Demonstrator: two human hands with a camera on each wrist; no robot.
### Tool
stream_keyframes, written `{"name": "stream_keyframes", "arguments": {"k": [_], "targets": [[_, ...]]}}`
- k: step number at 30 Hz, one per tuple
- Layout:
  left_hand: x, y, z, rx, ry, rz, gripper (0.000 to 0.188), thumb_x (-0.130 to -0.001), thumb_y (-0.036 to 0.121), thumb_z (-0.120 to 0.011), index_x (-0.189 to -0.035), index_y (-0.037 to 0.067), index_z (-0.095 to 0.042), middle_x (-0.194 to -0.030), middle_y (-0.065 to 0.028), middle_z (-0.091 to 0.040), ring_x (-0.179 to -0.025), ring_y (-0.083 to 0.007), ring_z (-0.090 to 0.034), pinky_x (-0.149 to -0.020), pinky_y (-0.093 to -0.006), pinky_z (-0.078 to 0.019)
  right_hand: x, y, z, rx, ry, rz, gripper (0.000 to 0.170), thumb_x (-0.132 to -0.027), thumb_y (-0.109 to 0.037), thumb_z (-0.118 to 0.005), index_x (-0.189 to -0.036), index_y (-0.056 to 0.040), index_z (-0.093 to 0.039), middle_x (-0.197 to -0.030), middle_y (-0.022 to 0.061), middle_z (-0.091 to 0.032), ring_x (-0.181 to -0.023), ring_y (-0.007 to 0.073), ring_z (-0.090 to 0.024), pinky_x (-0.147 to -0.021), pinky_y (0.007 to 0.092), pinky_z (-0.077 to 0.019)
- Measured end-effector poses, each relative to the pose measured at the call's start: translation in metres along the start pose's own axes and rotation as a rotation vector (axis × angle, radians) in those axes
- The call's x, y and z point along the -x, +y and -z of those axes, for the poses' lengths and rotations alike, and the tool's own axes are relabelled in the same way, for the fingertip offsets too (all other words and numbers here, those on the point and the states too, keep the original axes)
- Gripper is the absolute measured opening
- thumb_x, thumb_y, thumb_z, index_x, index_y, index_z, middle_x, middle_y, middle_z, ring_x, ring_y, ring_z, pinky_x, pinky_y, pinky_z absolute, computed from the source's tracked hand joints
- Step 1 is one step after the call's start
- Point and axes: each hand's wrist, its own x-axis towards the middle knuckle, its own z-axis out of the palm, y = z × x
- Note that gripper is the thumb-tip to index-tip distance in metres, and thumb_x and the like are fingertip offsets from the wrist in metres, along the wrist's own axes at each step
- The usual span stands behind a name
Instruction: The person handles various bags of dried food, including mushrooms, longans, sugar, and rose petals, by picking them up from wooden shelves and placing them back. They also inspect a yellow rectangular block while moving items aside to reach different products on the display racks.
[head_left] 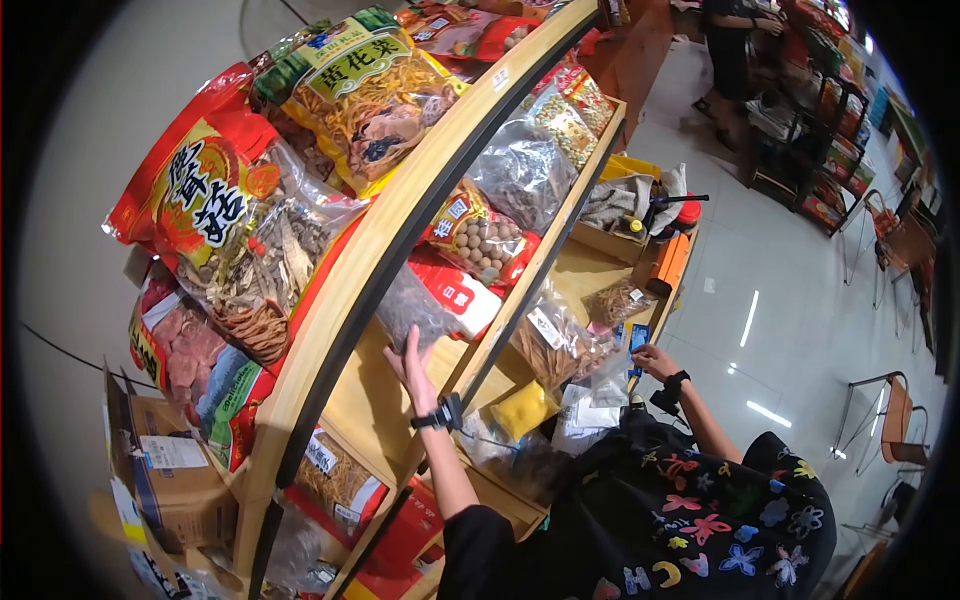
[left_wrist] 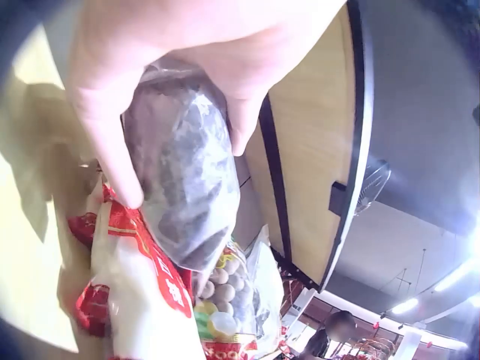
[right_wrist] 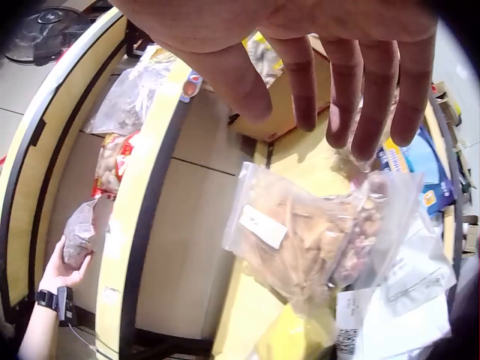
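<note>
In the head view my left hand (head_left: pixel 412 372) is at the middle shelf, holding a clear plastic bag of dark dried goods (head_left: pixel 408 308). The left wrist view shows thumb and fingers on both sides of this bag (left_wrist: pixel 187 165), just above a white and red packet marked 白糖 (left_wrist: pixel 142 292). My right hand (head_left: pixel 655 363) hovers at the outer edge of the lower shelf, fingers spread and hanging loosely in the right wrist view. Below it lie a zip bag of brown dried slices (right_wrist: pixel 300 232), a yellow packet (head_left: pixel 525 410) and white papers (right_wrist: pixel 405 292).
A bag of round dried fruit marked 桂圆 (head_left: pixel 487 240) lies beyond the white packet. Large bags of dried mushrooms (head_left: pixel 260 260) and yellow dried strands (head_left: pixel 370 90) crowd the top shelf. A cardboard box (head_left: pixel 175 480) stands at the left; a chair (head_left: pixel 895 420) is on the right.
</note>
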Motion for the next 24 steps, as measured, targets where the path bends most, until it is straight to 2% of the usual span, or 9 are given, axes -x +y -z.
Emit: {"name": "stream_keyframes", "arguments": {"k": [4, 8, 11, 12, 14, 17, 20, 22, 24], "targets": [[0.067, -0.01, 0.019, 0.057, -0.015, 0.051, 0.101, -0.083, 0.023, -0.069, -0.145, -0.002, 0.008, -0.148, -0.0197, -0.019, -0.128, -0.0288, -0.038, -0.099, -0.0485, -0.0416, -0.001, -0.072, -0.037, -0.1, -0.238, 0.165, 0.04, -0.086, -0.022, -0.066, -0.117, -0.001, -0.053, -0.103, 0.0102, -0.061, -0.095, 0.0176, -0.06, -0.083, 0.0298, -0.0485], [0.133, -0.035, 0.02, 0.101, -0.06, 0.229, 0.099, -0.083, 0.024, -0.07, -0.146, -0.001, 0.003, -0.145, -0.0195, -0.027, -0.122, -0.0289, -0.044, -0.092, -0.0442, -0.0469, 0.032, -0.158, -0.086, -0.216, -0.57, 0.244, 0.077, -0.083, -0.027, -0.071, -0.141, -0.0057, -0.026, -0.125, 0.02, -0.052, -0.115, 0.0264, -0.052, -0.097, 0.0374, -0.0426], [0.162, -0.061, 0.013, -0.032, -0.213, 0.225, 0.087, -0.082, 0.027, -0.07, -0.143, -0.005, -0.018, -0.137, -0.0223, -0.038, -0.121, -0.0272, -0.045, -0.094, -0.0365, -0.0429, 0.048, -0.179, -0.124, -0.234, -0.803, 0.149, 0.1, -0.079, -0.036, -0.074, -0.148, -0.0062, -0.008, -0.143, 0.0231, -0.031, -0.131, 0.0285, -0.035, -0.107, 0.0406, -0.0321], [0.169, -0.073, 0.011, -0.067, -0.289, 0.203, 0.086, -0.082, 0.029, -0.071, -0.142, -0.007, -0.021, -0.136, -0.0235, -0.039, -0.123, -0.0278, -0.043, -0.098, -0.036, -0.0392, 0.051, -0.176, -0.14, -0.336, -0.848, 0.179, 0.101, -0.078, -0.032, -0.076, -0.147, -0.0038, -0.008, -0.145, 0.0187, -0.027, -0.132, 0.0253, -0.031, -0.109, 0.0386, -0.0286], [0.189, -0.082, 0.002, -0.284, -0.104, 0.163, 0.093, -0.081, 0.041, -0.069, -0.142, -0.009, -0.019, -0.141, -0.0272, -0.032, -0.129, -0.0318, -0.036, -0.107, -0.0371, -0.0271, 0.055, -0.184, -0.153, -0.351, -0.708, 0.259, 0.102, -0.075, -0.022, -0.079, -0.147, -0.0028, -0.009, -0.145, 0.0138, -0.029, -0.132, 0.0207, -0.03, -0.11, 0.0358, -0.0263], [0.191, -0.107, 0.015, -0.31, -0.084, 0.167, 0.096, -0.081, 0.04, -0.07, -0.143, -0.009, -0.015, -0.14, -0.0259, -0.033, -0.128, -0.0303, -0.036, -0.105, -0.0365, -0.0293, 0.052, -0.176, -0.154, -0.383, -0.773, 0.222, 0.102, -0.072, -0.012, -0.08, -0.147, -0.0027, -0.01, -0.144, 0.0115, -0.03, -0.132, 0.0183, -0.03, -0.11, 0.0346, -0.0249], [0.191, -0.113, 0.024, -0.205, -0.127, 0.256, 0.088, -0.081, 0.018, -0.072, -0.141, -0.01, -0.014, -0.138, -0.0193, -0.036, -0.122, -0.0232, -0.042, -0.101, -0.033, -0.0362, 0.049, -0.165, -0.153, -0.323, -0.81, 0.221, 0.101, -0.071, -0.01, -0.081, -0.146, -0.0027, -0.013, -0.143, 0.0096, -0.032, -0.131, 0.0176, -0.03, -0.11, 0.0345, -0.0246], [0.192, -0.116, 0.029, -0.157, -0.335, 0.242, 0.083, -0.081, 0.017, -0.073, -0.138, -0.01, -0.019, -0.131, -0.0174, -0.045, -0.116, -0.0217, -0.048, -0.096, -0.0312, -0.0416, 0.05, -0.152, -0.149, -0.256, -0.818, 0.221, 0.099, -0.07, -0.01, -0.081, -0.145, -0.003, -0.017, -0.142, 0.0094, -0.035, -0.13, 0.0176, -0.032, -0.108, 0.0344, -0.0289], [0.193, -0.155, 0.045, -0.243, -0.339, 0.25, 0.069, -0.082, 0.016, -0.071, -0.132, -0.007, -0.029, -0.122, -0.0145, -0.052, -0.11, -0.0195, -0.053, -0.09, -0.0302, -0.0456, 0.052, -0.152, -0.141, -0.291, -0.888, 0.062, 0.095, -0.069, -0.01, -0.082, -0.143, -0.0031, -0.022, -0.139, 0.009, -0.038, -0.127, 0.018, -0.036, -0.105, 0.0346, -0.0344]]}}
